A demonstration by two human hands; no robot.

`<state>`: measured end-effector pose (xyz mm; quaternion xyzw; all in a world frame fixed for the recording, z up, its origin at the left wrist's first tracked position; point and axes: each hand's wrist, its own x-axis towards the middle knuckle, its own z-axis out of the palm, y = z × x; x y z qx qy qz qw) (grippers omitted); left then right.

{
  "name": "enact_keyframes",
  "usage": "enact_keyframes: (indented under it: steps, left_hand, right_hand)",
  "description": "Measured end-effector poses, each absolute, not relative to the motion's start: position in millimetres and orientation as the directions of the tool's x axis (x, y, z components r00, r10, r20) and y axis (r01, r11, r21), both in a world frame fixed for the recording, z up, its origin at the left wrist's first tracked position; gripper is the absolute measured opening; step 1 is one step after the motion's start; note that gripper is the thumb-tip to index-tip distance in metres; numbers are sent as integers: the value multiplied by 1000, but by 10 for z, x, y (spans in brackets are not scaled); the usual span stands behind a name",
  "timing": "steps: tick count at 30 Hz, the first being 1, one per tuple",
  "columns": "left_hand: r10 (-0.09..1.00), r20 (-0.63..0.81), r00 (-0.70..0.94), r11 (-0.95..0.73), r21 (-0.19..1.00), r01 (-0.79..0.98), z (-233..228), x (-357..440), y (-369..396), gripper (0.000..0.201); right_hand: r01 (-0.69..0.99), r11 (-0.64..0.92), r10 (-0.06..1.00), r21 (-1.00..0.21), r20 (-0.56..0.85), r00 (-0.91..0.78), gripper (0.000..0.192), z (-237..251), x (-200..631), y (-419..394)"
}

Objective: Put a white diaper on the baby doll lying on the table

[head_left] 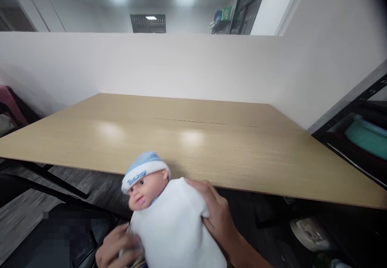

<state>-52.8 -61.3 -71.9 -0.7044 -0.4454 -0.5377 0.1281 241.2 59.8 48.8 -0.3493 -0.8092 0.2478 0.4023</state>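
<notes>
A baby doll [178,223] in a white garment leans tilted at the front edge of the table, its head towards the left. On its head sits a light blue knit cap [146,169] with a white band and blue lettering. My right hand [216,207] is wrapped round the doll's shoulder and side, gripping it through the white cloth. Low on the other side, my left hand [119,248] is against the garment with curled fingers, partly smeared by motion. Something small and pale shows between those fingers, too unclear to name.
A light wooden table [187,139] spans the view in front of a white wall [181,66]. At the left is a black chair [60,235]. To the right stands a black metal rack [347,111] with a teal item [367,135]. A round white object [311,233] lies under the table.
</notes>
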Motion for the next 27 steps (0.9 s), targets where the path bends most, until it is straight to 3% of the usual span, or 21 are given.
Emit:
enact_keyframes:
  steps: [1, 4, 6, 8, 11, 16, 21, 27]
  left_hand:
    - [525, 851, 12, -543, 324, 775, -594, -576, -495, 23]
    - [765, 642, 44, -431, 460, 777, -239, -612, -68, 57]
    - [879, 467, 94, -355, 509, 784, -70, -571, 234, 60]
    - [938, 310, 158, -308, 529, 791, 53, -516, 525, 49]
    - [955, 204, 216, -294, 532, 794, 207, -459, 912, 33]
    - [948, 113, 297, -310, 536, 785, 395, -397, 1347, 30]
    - [925, 86, 370, -365, 476, 800, 425, -277, 1566, 26]
    - [917, 130, 376, -392, 458, 798, 326, -313, 1655, 30]
  right_hand:
    - [363, 611, 788, -704, 500, -359, 65, 494, 2469, 621]
    - [383, 521, 850, -763, 506, -147, 50, 463, 2593, 770]
    - [393, 462, 874, -795, 484, -47, 45, 430, 2643, 911]
    - [419, 431, 881, -800, 473, -4, 47, 431, 2707, 1058]
    - [540, 406, 895, -737, 440, -73, 49, 560, 2904, 1258]
    - [728, 467, 884, -502, 242, -401, 44, 930, 3395, 1480]
    - [840, 392, 920, -375, 141, -366, 29, 909, 3640, 1567]
    - [848, 344, 938, -404, 181, -295, 33, 564, 3807, 1604]
